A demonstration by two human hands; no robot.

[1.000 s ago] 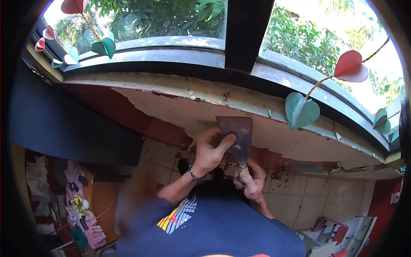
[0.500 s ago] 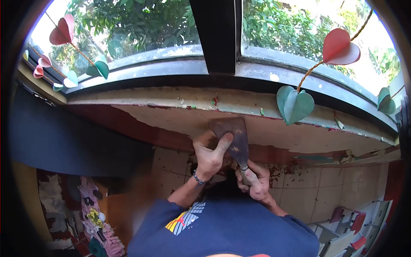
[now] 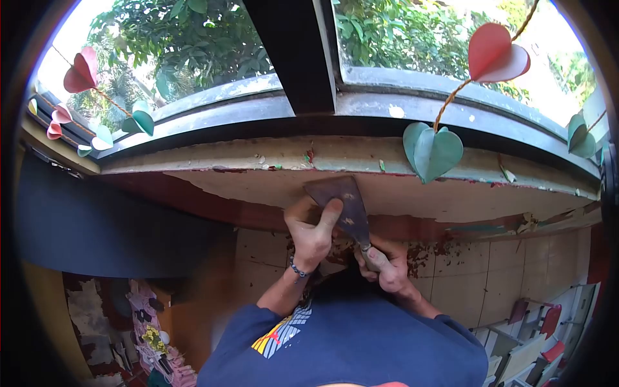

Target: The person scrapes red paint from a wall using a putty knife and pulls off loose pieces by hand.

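A wide metal scraper lies against the pale, partly stripped wall just below the window ledge. My left hand is closed on the left side of its blade, the thumb flat on the metal and the other fingers hidden behind. Its handle is wrapped by my right hand, which sits lower and to the right. The blade's wide edge points up and left, close under the ledge. Dark red paint remains below the pale patch.
Paint chips dot the window ledge and the tiled floor. Paper hearts on strings hang before the window. A dark panel stands at the left, with pink cloth below it. Chairs are at the lower right.
The camera view has shifted, so the window and ledge appear lower and further left. The scraper has tilted more to the left, with both hands still on it.
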